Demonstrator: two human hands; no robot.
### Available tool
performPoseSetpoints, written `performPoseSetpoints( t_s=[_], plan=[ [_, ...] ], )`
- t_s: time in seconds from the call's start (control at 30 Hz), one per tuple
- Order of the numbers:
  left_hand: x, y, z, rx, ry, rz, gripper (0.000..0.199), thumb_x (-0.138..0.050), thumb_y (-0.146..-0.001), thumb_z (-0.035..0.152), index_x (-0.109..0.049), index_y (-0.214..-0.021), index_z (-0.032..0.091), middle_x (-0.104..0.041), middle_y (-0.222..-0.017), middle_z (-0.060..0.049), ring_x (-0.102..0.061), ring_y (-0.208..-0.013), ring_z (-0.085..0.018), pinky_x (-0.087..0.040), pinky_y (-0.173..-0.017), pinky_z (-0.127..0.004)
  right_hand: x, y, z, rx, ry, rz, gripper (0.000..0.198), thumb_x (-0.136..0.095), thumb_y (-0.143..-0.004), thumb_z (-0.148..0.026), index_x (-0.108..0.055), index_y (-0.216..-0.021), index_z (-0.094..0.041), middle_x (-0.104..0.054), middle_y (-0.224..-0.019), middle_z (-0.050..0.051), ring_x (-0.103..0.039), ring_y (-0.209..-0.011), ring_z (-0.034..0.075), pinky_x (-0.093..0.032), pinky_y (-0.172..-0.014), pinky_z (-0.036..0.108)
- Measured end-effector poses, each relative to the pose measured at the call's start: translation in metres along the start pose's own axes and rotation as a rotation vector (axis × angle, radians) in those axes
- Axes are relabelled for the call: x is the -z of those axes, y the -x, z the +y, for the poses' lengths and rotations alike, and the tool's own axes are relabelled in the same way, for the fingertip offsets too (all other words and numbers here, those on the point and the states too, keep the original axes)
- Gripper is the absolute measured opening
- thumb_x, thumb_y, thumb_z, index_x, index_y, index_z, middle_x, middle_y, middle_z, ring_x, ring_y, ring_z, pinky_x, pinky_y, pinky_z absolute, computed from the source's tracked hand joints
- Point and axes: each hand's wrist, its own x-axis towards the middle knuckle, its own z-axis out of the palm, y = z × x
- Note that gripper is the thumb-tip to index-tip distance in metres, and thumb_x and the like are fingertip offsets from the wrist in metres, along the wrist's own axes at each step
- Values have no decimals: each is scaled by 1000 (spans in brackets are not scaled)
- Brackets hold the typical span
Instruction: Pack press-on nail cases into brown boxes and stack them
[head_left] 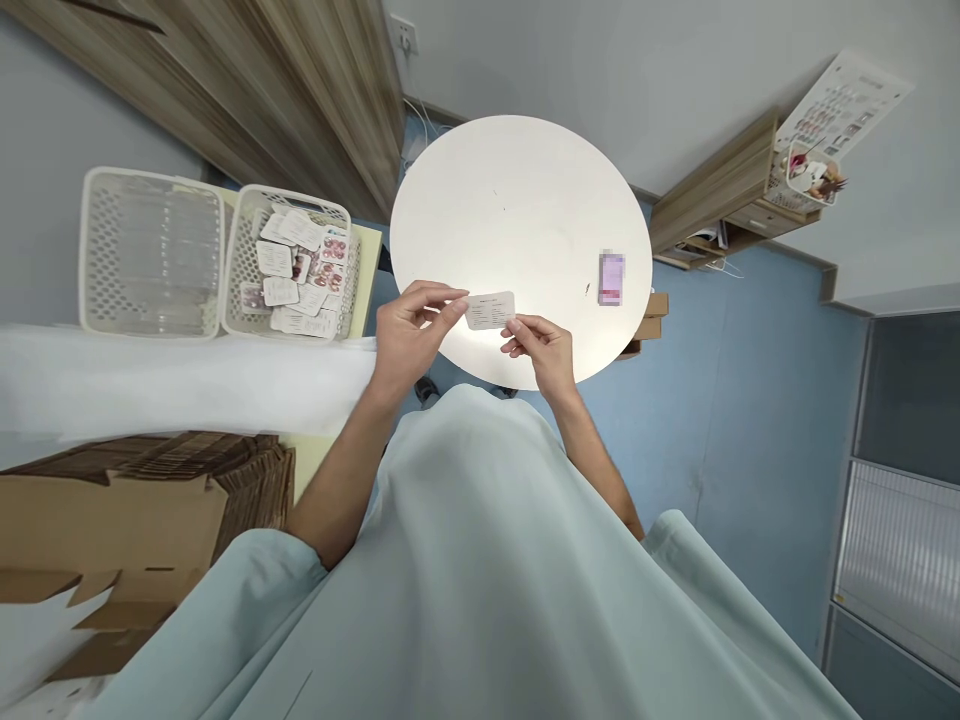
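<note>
Left hand (417, 335): pinches the card (490, 311) by its upper-left corner.
Right hand (541, 350): pinches its lower-right corner.
Card: mid-frame, above the table (517, 190); seemingly being read; next move calls for light, even pinches.
Basket (294, 196): left of frame, holding piled cards (303, 231).

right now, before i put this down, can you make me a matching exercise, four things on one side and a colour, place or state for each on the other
1. printed card
2. basket nearer the round table
3. floor
4. cardboard stack

A. blue
B. piled with cards
C. brown
D. held by the left hand and right hand

Pairs: 1-D, 2-B, 3-A, 4-C
</note>
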Motion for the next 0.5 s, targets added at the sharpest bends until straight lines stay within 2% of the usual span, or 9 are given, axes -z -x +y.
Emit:
performPoseSetpoints(
  t_s=[0.13,0.2,0.37,0.5],
  plan=[
    [3,5,4,46,11,-24,49,-83,-92,71,-85,-93,22,-80,-88,-7,-77,-84,-22,-62,-74,-35,2,-1,3,39,11,7,56,-89,-81,-75,-85,-102,-24,-81,-94,5,-79,-80,19,-66,-76,36],
    [4,7,6,93,22,-59,53,-83,-90,73,-84,-92,20,-80,-86,-7,-76,-74,-20,-61,-69,-34,4,-1,3,61,8,2,56,-89,-80,-76,-87,-102,-25,-82,-96,5,-80,-84,21,-68,-81,39],
    [5,9,8,148,38,-119,57,-91,-81,72,-85,-102,19,-83,-90,-8,-78,-73,-22,-64,-71,-36,11,-3,2,116,3,-5,60,-83,-85,-82,-89,-109,-26,-83,-114,6,-78,-101,23,-70,-95,44],
    [5,14,4,170,51,-159,56,-98,-74,68,-82,-100,21,-82,-89,-7,-78,-73,-23,-66,-74,-39,15,-9,1,159,38,1,63,-88,-82,-79,-88,-117,-27,-81,-118,7,-74,-112,26,-69,-99,45]
  ],
)
